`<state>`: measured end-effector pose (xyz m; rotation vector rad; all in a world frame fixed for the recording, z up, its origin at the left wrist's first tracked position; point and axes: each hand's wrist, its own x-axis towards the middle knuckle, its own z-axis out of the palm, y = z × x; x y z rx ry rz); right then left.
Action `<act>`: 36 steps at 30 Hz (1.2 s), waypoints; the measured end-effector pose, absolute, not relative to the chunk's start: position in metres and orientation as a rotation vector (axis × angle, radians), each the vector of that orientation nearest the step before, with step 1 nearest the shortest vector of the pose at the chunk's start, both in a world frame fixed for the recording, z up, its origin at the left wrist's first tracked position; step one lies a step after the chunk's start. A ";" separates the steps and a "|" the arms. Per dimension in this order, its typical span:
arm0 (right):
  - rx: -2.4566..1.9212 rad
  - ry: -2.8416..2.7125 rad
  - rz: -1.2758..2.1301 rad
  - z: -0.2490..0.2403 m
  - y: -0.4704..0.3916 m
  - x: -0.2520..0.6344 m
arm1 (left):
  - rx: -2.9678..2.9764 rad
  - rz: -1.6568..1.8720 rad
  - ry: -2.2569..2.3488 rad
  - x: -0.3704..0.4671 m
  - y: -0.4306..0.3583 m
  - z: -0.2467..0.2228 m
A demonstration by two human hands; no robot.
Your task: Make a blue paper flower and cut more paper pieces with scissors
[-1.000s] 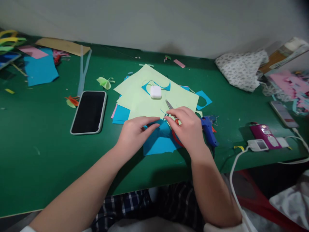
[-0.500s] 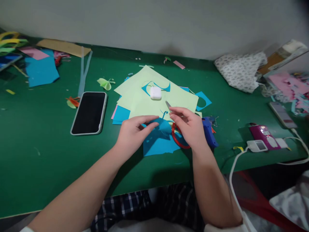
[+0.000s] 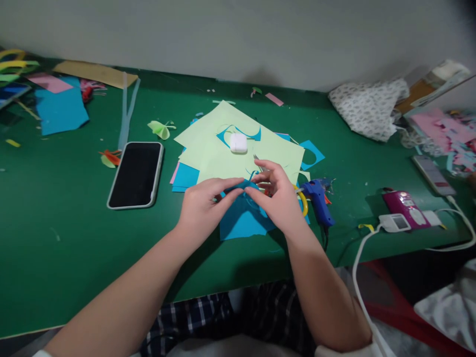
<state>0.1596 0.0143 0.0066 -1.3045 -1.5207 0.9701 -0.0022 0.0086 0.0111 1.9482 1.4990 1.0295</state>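
Note:
My left hand pinches a small blue paper piece between thumb and fingertips, above a blue sheet. From the right, my right hand grips the same piece near its curled top. Pale green sheets lie stacked under and behind the hands, with a white earphone case and blue scraps on them. Scissors with a yellow handle rest partly hidden under my right hand; their tip shows beyond the fingers. A blue glue gun lies just right of them.
A black-screened phone lies on the left, near a green paper butterfly and an orange one. On the right are a purple device with white cables, another phone and a patterned cloth.
My right hand has moved left to the blue piece and closed on it beside my left hand. The yellow handle and more of the glue gun now show.

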 end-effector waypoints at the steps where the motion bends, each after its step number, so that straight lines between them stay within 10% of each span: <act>1: -1.295 -1.524 0.957 0.007 0.014 0.159 | 1.948 1.021 1.499 -0.002 0.009 0.011; 36: -1.261 -1.424 1.053 0.004 0.015 0.157 | 1.808 0.993 1.452 -0.001 0.011 0.009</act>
